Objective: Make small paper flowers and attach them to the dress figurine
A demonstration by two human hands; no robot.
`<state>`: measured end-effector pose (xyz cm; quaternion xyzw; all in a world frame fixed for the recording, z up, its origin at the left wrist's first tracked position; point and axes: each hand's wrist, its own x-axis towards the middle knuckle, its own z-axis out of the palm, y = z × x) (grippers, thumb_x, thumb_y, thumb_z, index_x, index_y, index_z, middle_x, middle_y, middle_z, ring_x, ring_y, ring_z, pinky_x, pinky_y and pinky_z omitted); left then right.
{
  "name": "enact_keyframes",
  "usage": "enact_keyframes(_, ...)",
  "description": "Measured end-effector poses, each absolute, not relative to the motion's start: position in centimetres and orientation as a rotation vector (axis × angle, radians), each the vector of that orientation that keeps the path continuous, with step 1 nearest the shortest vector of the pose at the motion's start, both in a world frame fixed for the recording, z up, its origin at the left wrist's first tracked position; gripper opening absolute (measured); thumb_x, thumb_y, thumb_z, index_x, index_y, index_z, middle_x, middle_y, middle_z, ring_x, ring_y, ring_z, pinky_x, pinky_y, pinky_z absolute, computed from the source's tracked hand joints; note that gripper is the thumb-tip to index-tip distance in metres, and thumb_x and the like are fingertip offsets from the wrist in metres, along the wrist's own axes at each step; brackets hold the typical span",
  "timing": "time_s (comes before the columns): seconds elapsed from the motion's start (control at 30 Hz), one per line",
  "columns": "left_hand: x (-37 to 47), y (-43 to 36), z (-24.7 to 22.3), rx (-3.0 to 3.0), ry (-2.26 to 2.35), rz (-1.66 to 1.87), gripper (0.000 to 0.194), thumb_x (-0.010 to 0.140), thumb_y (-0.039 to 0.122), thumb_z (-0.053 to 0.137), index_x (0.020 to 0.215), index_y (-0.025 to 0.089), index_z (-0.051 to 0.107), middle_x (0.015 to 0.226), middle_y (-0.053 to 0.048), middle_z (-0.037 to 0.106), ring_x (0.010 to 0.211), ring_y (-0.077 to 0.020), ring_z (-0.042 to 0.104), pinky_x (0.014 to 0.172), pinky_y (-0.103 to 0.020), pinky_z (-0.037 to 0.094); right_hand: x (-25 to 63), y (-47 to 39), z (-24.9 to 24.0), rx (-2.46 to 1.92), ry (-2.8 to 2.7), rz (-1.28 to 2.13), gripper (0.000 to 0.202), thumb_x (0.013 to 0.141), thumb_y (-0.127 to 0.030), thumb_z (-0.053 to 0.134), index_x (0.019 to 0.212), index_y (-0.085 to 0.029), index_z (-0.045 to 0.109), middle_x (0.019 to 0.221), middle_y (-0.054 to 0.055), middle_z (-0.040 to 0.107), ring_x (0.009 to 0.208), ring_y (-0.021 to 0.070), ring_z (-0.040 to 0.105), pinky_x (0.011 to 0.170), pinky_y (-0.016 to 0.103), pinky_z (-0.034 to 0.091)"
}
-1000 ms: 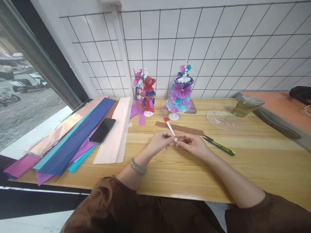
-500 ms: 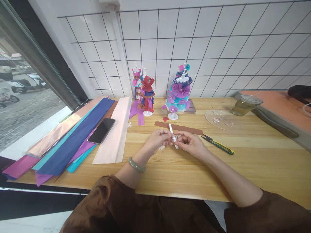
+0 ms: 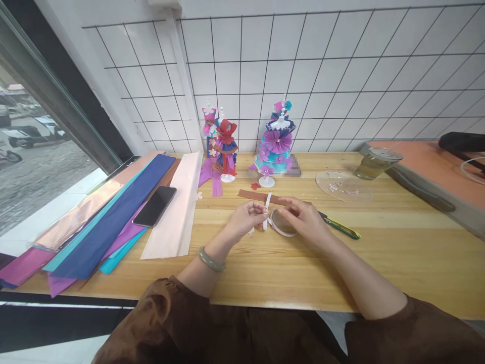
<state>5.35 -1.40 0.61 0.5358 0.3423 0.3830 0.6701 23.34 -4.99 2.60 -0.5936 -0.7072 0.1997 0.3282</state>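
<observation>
My left hand (image 3: 247, 220) is closed in a pinch, with thumb and forefinger at a narrow white strip (image 3: 268, 200) that stands out above and below the fingertips. A tiny piece at those fingertips is too small to name. Just right of the strip is a roll of tape (image 3: 285, 233) with a pale rim. Over its upper edge hovers my right hand (image 3: 306, 218), thumb and forefinger apart; whether they touch the roll cannot be made out. Behind both hands lies a brown paper strip (image 3: 253, 195), partly covered by the right fingers.
Yellow-green thread snips (image 3: 343, 227) lie to the right. Beyond are a clear plate (image 3: 322, 188) of small beads and a lidded cup (image 3: 373, 167). Decorated dress stands (image 3: 278, 144) line the wall. At left lie folded coloured papers (image 3: 113, 217) and a phone (image 3: 155, 206).
My right hand has moved away from the left, its fingers have spread, and the tape roll now shows below it. The white strip has changed its slant.
</observation>
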Motion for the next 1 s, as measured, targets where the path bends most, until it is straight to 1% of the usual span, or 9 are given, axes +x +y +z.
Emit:
enact_keyframes(0.07,5.4,-1.3,0.6,1.228,0.799,0.859,0.03,0.061,0.026,0.069,0.081,0.012,0.051,0.073,-0.004,0.06,0.06,-0.0084,0.057,0.054,-0.02,0.044,24.8,-4.8,3.0,-1.845,-1.869,0.229,0.034,0.078,-0.034,0.047,0.107,-0.018,0.054,0.084,0.008,0.064,0.073,0.0201,0.059,0.065,0.031,0.042)
enact_keyframes(0.17,5.4,-1.4,0.7,1.232,0.813,0.853,0.03,0.061,0.025,0.069,0.083,0.012,0.051,0.073,-0.004,0.06,0.059,-0.0084,0.056,0.053,-0.02,0.044,27.3,-5.0,3.2,-2.303,-1.866,-0.053,0.028,0.076,-0.027,0.049,0.098,-0.014,0.058,0.091,0.016,0.061,0.083,0.0271,0.058,0.065,0.034,0.041)
enact_keyframes(0.27,5.4,-1.5,1.0,1.211,0.808,0.864,0.031,0.06,0.024,0.069,0.083,0.012,0.051,0.073,-0.004,0.059,0.059,-0.0081,0.056,0.053,-0.02,0.045,28.9,-5.4,3.2,-2.597,-1.842,-0.098,0.019,0.075,-0.017,0.047,0.087,-0.012,0.061,0.087,0.018,0.061,0.083,0.0299,0.059,0.061,0.035,0.041)
enact_keyframes(0.37,5.4,-1.5,1.2,1.184,0.792,0.877,0.033,0.059,0.023,0.07,0.084,0.012,0.051,0.073,-0.003,0.059,0.06,-0.0085,0.057,0.054,-0.02,0.045,29.3,-5.6,3.1,-2.685,-1.843,-0.043,0.018,0.073,-0.009,0.046,0.083,-0.013,0.061,0.083,0.017,0.063,0.078,0.029,0.062,0.06,0.034,0.041)
enact_keyframes(0.57,5.2,-1.6,1.3,1.181,0.802,0.905,0.034,0.057,0.023,0.071,0.083,0.013,0.051,0.075,-0.003,0.058,0.062,-0.0083,0.055,0.057,-0.02,0.046,29.0,-5.3,3.2,-2.636,-1.8,-0.046,0.02,0.073,-0.006,0.045,0.081,-0.012,0.062,0.085,0.019,0.064,0.079,0.0283,0.062,0.061,0.033,0.041)
enact_keyframes(0.73,5.2,-1.5,1.2,1.187,0.808,0.874,0.036,0.057,0.027,0.071,0.085,0.013,0.052,0.078,-0.004,0.059,0.063,-0.0097,0.057,0.058,-0.022,0.047,28.9,-4.6,3.6,-2.556,-1.74,-0.1,0.022,0.08,-0.016,0.04,0.083,-0.014,0.061,0.083,0.017,0.065,0.077,0.025,0.061,0.06,0.029,0.038)
enact_keyframes(0.8,5.2,-1.5,1.2,1.183,0.819,0.872,0.038,0.056,0.028,0.072,0.085,0.013,0.052,0.077,-0.004,0.059,0.063,-0.01,0.057,0.058,-0.022,0.046,28.5,-4.2,3.7,-2.413,-1.741,-0.095,0.025,0.084,-0.023,0.036,0.087,-0.016,0.06,0.083,0.013,0.065,0.078,0.0222,0.06,0.06,0.027,0.037)
enact_keyframes(0.87,5.2,-1.4,1.3,1.187,0.819,0.867,0.04,0.056,0.029,0.072,0.087,0.013,0.053,0.077,-0.004,0.06,0.063,-0.0105,0.057,0.058,-0.022,0.046,27.9,-4.0,3.4,-2.148,-1.734,-0.006,0.027,0.085,-0.027,0.034,0.089,-0.018,0.059,0.082,0.009,0.065,0.076,0.0196,0.059,0.06,0.026,0.037)
enact_keyframes(1.0,5.2,-1.4,1.4,1.196,0.814,0.859,0.04,0.061,0.033,0.068,0.09,0.012,0.052,0.078,-0.006,0.061,0.063,-0.0115,0.058,0.059,-0.023,0.046,26.1,-3.8,2.4,-1.656,-1.716,0.398,0.029,0.085,-0.031,0.033,0.097,-0.019,0.057,0.078,0.003,0.063,0.064,0.0147,0.056,0.058,0.024,0.039)
